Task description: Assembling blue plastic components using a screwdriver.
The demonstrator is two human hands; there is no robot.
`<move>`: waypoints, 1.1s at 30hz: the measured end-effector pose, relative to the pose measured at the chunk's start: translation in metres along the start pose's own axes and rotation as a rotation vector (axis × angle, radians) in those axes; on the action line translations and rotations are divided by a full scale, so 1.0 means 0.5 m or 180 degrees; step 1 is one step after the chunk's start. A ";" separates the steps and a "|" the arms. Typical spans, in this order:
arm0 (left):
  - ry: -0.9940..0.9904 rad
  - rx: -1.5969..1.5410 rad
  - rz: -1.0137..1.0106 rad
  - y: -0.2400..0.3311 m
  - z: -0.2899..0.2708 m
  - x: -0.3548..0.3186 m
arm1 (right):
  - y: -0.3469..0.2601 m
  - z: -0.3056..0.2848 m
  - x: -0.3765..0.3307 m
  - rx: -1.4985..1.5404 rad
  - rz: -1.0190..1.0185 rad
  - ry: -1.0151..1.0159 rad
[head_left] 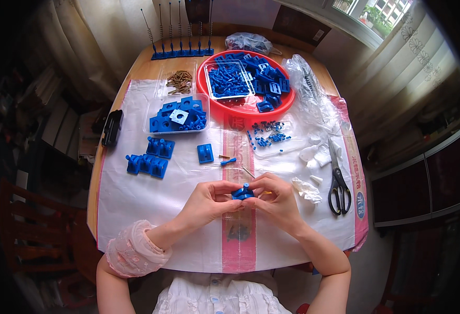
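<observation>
Viewing remotely: the blue part (pixel 243 193) is over the pink-banded sheet (pixel 188 251), pinched between both hands. Left hand (pixel 214 199): grip narrow, thumb and fingertips on the part's left side. Right hand (pixel 274 199): grip likewise narrow, on its right side; something yellow shows by the fingers, nature unclear to me. I judge that the two-sided pinch steadies so small a piece and leaves its round upright end in sight.

Loose pieces lie just beyond the hands, presumably for short reaches: a square blue base (pixel 205 153), a brass pin (pixel 224 156), a slim blue peg (pixel 228 161). Bulk stock stands farther off, in a clear tub (pixel 177 132) and a round red basin (pixel 245 112); their walls probably keep small parts from scattering.

Materials: blue pieces, hard moulded plastic by their sheen; sheet, creased and glossy; tabletop (pixel 142 70), light wood. Scissors (pixel 339 183), black-handled, lie well right.
</observation>
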State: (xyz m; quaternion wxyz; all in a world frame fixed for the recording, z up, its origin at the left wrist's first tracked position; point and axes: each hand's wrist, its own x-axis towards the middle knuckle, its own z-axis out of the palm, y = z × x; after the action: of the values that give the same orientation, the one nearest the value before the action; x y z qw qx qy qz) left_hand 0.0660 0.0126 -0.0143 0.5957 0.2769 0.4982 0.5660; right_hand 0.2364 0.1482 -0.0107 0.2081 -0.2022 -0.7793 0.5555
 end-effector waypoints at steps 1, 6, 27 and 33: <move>-0.0025 -0.0113 -0.0037 -0.001 -0.003 0.001 | 0.002 0.000 0.001 0.0031 0.0003 -0.0012; -0.0008 -0.0345 -0.0159 0.002 -0.016 0.007 | -0.012 -0.007 0.002 -0.0307 -0.0121 0.0081; 0.1389 -0.0766 0.0501 0.008 -0.034 0.022 | -0.057 -0.019 -0.020 -0.2325 -0.0848 0.0651; 0.1386 -0.0660 0.0667 -0.003 -0.032 0.024 | -0.052 0.001 -0.022 -0.2122 -0.1331 0.0637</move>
State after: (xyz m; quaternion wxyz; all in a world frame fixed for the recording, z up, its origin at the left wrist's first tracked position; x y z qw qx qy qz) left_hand 0.0502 0.0199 -0.0246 0.4377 0.1361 0.5225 0.7189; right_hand 0.2432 0.1342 0.0126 0.3145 -0.1487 -0.9169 0.1957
